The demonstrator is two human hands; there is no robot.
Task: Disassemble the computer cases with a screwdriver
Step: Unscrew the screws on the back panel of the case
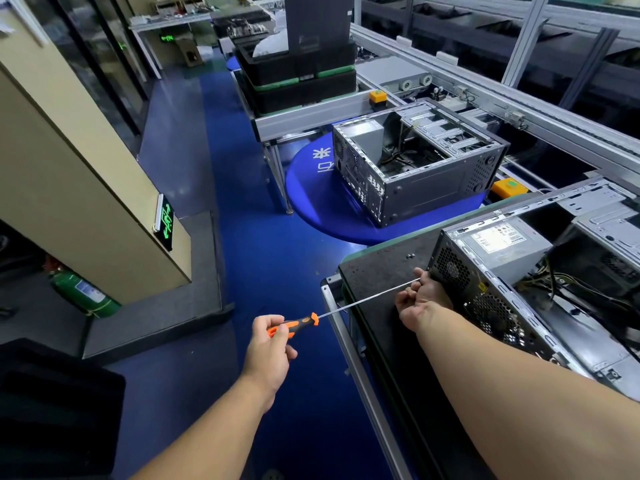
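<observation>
The left hand (271, 344) grips the orange-and-black handle of the screwdriver (346, 306) at 6 o'clock; its long shaft runs toward 2 o'clock to the right hand (423, 296), whose fingers curl around the tip against the rear of the near computer case (540, 292) on the dark desk (377, 271); two small screws (410, 255) lie just beyond; a second open case (419, 161) stands at 12 o'clock.
</observation>
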